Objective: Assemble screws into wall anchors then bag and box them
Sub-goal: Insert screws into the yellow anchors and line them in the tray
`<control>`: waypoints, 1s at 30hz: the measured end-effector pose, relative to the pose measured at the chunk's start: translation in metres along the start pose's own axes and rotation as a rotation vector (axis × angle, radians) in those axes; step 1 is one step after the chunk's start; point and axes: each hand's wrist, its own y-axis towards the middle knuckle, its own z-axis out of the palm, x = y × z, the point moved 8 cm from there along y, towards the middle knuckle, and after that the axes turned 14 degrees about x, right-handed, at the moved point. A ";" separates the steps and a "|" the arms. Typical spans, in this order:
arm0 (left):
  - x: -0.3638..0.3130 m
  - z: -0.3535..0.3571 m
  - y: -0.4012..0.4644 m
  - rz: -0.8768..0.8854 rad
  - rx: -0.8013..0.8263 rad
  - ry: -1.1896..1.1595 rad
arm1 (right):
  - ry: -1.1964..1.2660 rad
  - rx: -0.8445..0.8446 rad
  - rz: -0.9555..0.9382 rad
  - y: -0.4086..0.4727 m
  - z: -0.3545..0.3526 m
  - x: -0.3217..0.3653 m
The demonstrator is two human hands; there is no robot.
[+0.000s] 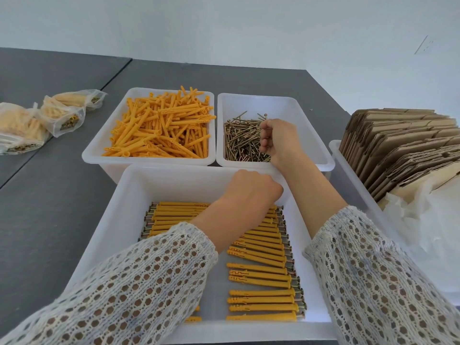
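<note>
Reaching into the screw bin point(298, 105), just behind the near tray point(119, 215), with the right hand point(280, 140) curling its fingers down over the loose screws point(242, 143), seemingly pinching a few, though the grip itself is hidden. Hovering over the assembled anchors point(258, 270) lined up in that tray, the left hand point(251, 188) fisted, contents impossible to tell. Judging the screws light, stiff, sharp-tipped and best taken by the shank; the orange anchors point(159, 128), left of the screws, light and slightly springy. Sitting on a grey tabletop point(49, 195) by a pale wall point(224, 28), with filled bags point(49, 118) far left and flat cartons point(398, 145) right.
</note>
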 end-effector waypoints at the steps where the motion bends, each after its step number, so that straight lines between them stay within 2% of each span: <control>1: 0.002 -0.001 0.000 0.010 -0.017 -0.035 | -0.051 0.001 -0.014 0.000 0.000 0.001; 7: 0.029 -0.033 -0.015 0.027 -0.292 -0.263 | -0.590 0.181 -0.121 -0.005 0.027 0.008; 11: 0.068 -0.051 -0.033 -0.106 -0.517 -0.311 | -0.885 0.319 -0.111 -0.006 0.044 0.004; 14: 0.101 -0.047 -0.040 -0.230 -0.587 -0.351 | -1.150 0.380 -0.048 -0.005 0.054 -0.010; 17: 0.130 -0.028 -0.040 -0.405 -0.521 -0.319 | -1.276 0.385 0.009 0.000 0.057 -0.017; 22: 0.159 0.000 -0.038 -0.674 -0.286 -0.343 | -1.408 0.417 0.149 0.006 0.057 -0.028; 26: 0.161 0.010 -0.036 -0.758 -0.124 -0.306 | -1.390 0.420 0.219 0.007 0.058 -0.028; 30: 0.168 0.025 -0.033 -0.763 0.010 -0.434 | -1.366 0.452 0.235 0.006 0.060 -0.029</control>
